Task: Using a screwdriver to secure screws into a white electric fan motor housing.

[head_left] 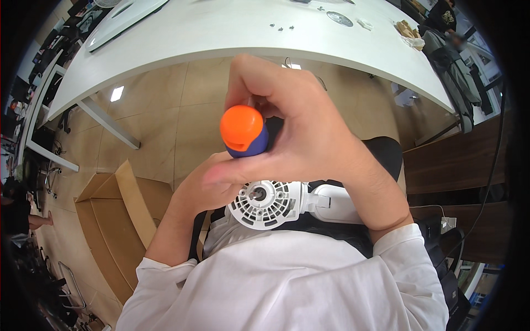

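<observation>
Here the right hand (312, 124) clasps an orange-blue handle (243, 129), left hand's (201, 188) grip unclear, shirt print (448, 20) illegible.

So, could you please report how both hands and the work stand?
Right hand curled around the orange-and-blue handle. Left hand beneath, partly covered, grip unclear. White slotted housing at the lap, partly hidden behind the hands.

A: How's the light?
B: Bright and even; the white table (221, 33) looks nearly washed out.
A: Glare?
B: Hard white reflections on the floor (160, 83), one below the table's left end, another just under its front edge.
A: Distortion?
B: That edge bows, and the corners beyond the table go black.
A: Focus?
B: Clutter (49, 41) left of the table looks dim and soft.
</observation>
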Demonstrator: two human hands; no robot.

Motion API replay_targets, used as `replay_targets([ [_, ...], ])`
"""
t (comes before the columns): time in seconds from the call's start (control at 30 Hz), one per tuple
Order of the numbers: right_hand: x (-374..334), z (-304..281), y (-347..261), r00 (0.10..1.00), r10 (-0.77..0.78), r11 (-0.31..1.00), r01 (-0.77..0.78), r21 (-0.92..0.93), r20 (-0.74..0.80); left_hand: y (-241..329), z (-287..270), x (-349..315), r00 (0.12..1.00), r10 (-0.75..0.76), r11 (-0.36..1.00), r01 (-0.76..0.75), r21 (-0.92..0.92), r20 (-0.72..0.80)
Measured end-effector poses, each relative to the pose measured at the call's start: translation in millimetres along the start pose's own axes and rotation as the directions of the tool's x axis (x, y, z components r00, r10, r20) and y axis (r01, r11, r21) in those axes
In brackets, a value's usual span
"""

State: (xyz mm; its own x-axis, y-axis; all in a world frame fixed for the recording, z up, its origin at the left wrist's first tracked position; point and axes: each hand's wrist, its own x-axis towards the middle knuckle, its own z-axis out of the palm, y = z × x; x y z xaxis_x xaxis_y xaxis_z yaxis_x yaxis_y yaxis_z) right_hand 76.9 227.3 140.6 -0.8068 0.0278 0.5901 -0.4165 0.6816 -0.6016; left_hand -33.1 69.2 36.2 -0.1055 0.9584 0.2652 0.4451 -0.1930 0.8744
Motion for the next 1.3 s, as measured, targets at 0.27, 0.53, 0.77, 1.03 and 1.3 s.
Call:
replay_targets([
  [0.27,-4,21,1,0.994,-0.077,0.994,0.082,0.067,-0.078,-9,1,-1,0.994,0.107,0.983,-0.104,0.149,-0.010],
  [0.53,-7,-16,-11,0.964,0.129,0.809,-0.237,0.539,0.231,-1,1,5,0.999,0.014,0.990,-0.018,0.138,0.029],
  [0.77,-4,-30,-6,0.947,0.189,0.918,-0.264,0.295,0.260,-15,0,5,0.999,0.021,0.991,-0.027,0.129,0.050],
  [1.03,-8,-2,-5,0.981,-0.015,0.958,-0.042,0.283,0.195,-2,4,3,0.999,0.030,0.995,-0.033,0.090,0.033],
  [1.3,-14,-37,-14,0.948,0.077,0.963,-0.151,0.225,0.309,-8,5,3,0.995,0.009,0.974,-0.033,0.226,0.104],
])
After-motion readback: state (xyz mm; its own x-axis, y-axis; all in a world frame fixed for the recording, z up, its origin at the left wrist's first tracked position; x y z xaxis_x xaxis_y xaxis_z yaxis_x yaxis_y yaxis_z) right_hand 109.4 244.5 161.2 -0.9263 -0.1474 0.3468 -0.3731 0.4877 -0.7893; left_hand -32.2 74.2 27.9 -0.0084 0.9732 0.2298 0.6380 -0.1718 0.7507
